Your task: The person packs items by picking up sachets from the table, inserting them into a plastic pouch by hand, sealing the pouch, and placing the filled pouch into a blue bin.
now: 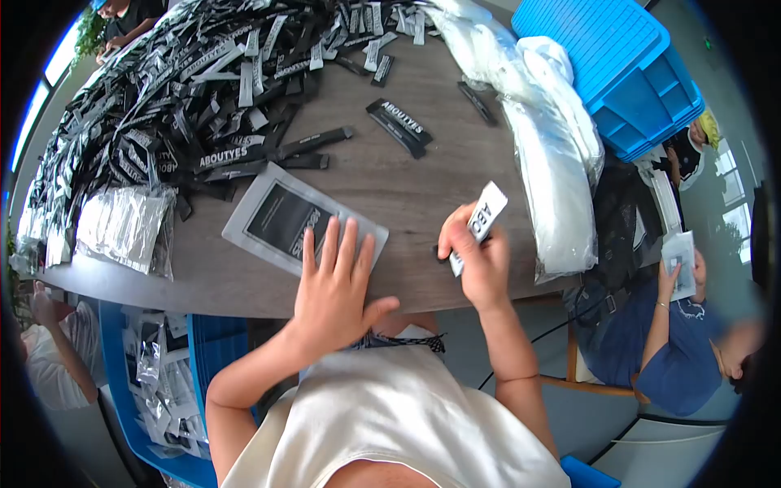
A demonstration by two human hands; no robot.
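Observation:
A flat grey pouch with a black printed panel (281,213) lies on the table (423,73). My left hand (338,281) rests with spread fingers over its lower right part, the fingertips on the printing. To the right, my right hand (480,256) is closed round a white sachet with black lettering (486,213), which sticks out above and below the thumb. Something small and dark shows at that hand's left side. Beyond the pouch, black sachets (236,154) reach its top edge. Two more black sachets (399,126) lie farther up the table.
A large heap of sachets (179,81) covers the left back. A clear bag of white sachets (126,228) sits at the left edge, long plastic bags (553,187) at the right. Blue crates (610,65) stand beyond; a blue bin (118,382) is below left. People sit on both sides.

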